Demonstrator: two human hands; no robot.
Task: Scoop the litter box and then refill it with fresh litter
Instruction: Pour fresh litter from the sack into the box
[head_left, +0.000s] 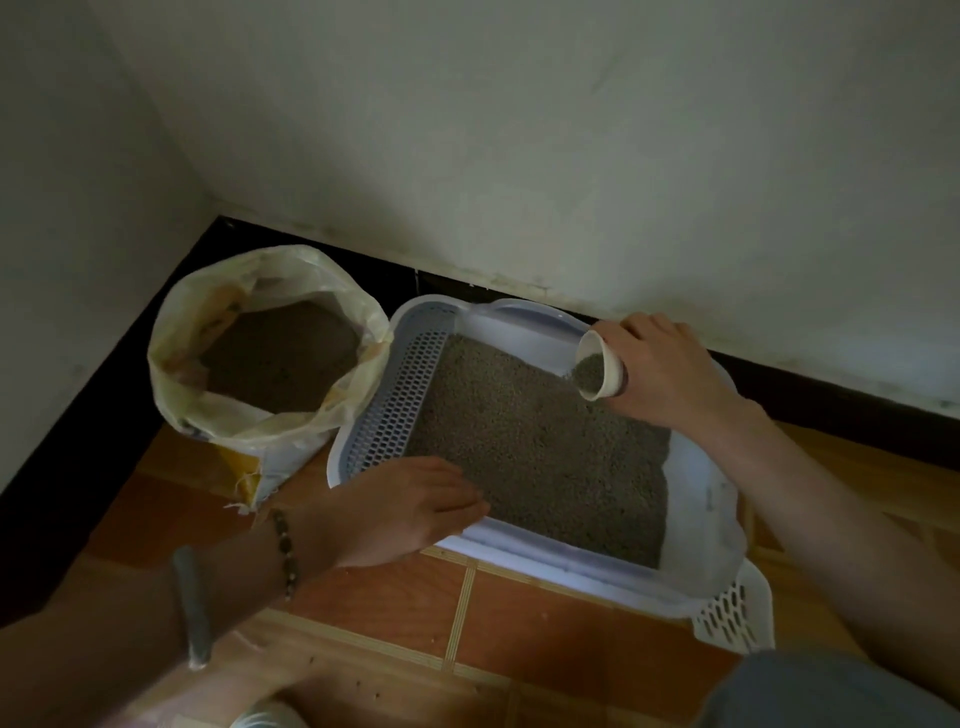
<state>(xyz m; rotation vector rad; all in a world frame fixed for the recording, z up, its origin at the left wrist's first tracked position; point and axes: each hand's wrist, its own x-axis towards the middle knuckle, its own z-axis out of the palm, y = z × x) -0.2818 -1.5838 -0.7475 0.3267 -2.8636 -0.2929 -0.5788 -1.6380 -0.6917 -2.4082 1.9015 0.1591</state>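
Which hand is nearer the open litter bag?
Left. The left hand rests on the litter box's near rim, just right of the bag. The right hand tips a cup over the box's far side.

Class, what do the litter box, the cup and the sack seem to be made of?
Litter box: smooth white moulded plastic, with a perforated grid edge. Cup in the right hand: cream, matte, probably plastic or ceramic. Sack: thin, crinkled, translucent yellowish plastic, perhaps woven, as its bottom edge frays.

White litter box (698, 499) holds grey litter (540, 452); open bag (260, 338) beside it.
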